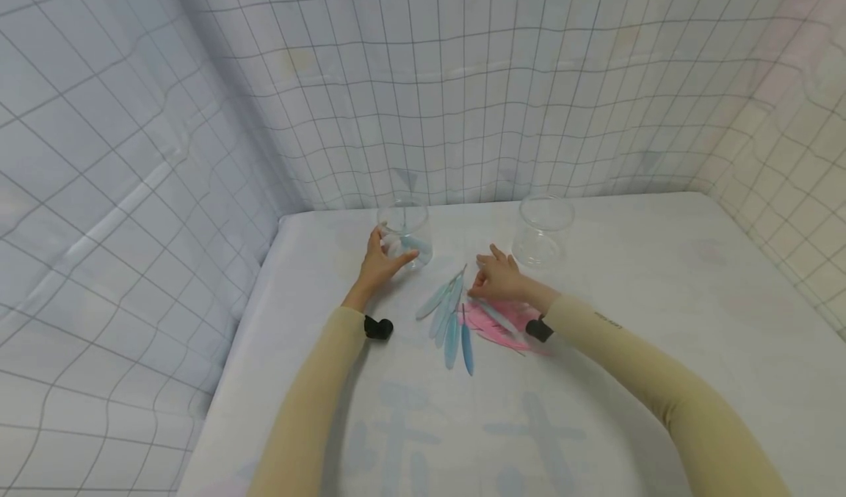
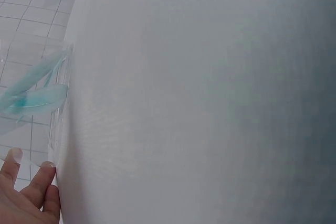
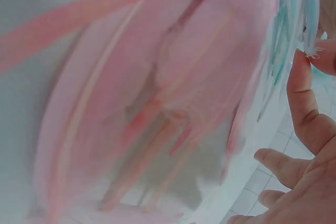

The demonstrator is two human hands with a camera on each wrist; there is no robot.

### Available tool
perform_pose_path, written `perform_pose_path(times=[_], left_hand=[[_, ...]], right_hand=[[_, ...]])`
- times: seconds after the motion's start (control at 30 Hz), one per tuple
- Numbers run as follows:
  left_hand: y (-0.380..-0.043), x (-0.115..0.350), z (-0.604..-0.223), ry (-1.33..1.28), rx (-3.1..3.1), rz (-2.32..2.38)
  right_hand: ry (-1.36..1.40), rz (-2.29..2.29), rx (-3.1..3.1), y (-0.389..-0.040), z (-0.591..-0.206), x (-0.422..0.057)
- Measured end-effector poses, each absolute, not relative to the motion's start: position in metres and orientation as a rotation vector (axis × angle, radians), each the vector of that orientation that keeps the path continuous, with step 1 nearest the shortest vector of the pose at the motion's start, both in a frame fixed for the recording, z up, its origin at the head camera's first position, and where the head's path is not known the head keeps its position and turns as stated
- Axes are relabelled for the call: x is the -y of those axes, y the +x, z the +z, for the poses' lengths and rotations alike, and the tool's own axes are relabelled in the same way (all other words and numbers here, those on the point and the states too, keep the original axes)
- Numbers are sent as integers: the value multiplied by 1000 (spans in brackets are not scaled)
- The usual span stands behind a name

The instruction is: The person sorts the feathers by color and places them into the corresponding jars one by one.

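Observation:
My left hand (image 1: pixel 382 266) holds a clear cylindrical jar (image 1: pixel 418 224) on the table, thumb at the front and fingers round its left side. Light blue feathers (image 2: pixel 39 98) lean inside that jar. Between thumb and index finger, my right hand (image 1: pixel 500 278) pinches a light blue feather (image 3: pixel 311 11); its other fingers are spread. Below this hand lies a pile of pink feathers (image 1: pixel 492 326), large in the right wrist view. Left of the pile, several light blue feathers (image 1: pixel 444 313) are fanned out, with a darker blue feather (image 1: pixel 467 349) beside them.
A second clear jar (image 1: pixel 544 236) stands behind and right of my right hand. The table (image 1: pixel 661 284) has a white cloth. Grid-patterned curtains (image 1: pixel 463 100) hang behind it and along both sides.

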State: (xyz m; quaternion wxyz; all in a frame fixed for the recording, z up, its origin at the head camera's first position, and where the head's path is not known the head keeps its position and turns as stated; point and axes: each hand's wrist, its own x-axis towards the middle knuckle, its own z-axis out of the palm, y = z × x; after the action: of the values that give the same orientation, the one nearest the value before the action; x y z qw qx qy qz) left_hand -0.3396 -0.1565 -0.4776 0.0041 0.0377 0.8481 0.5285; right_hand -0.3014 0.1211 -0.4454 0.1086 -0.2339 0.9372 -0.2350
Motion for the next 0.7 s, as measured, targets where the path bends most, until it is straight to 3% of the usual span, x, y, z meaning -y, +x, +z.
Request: perform_pose_path(times=[0.3,0.7], left_hand=[[-337,156,-476,138,-2666,1658],[-337,157,-479,131,-2684,1664]], right_hand=[[-693,-1004,-2602,-310,-436,-126],[-417,-1524,-2561,-324,-408,-111]])
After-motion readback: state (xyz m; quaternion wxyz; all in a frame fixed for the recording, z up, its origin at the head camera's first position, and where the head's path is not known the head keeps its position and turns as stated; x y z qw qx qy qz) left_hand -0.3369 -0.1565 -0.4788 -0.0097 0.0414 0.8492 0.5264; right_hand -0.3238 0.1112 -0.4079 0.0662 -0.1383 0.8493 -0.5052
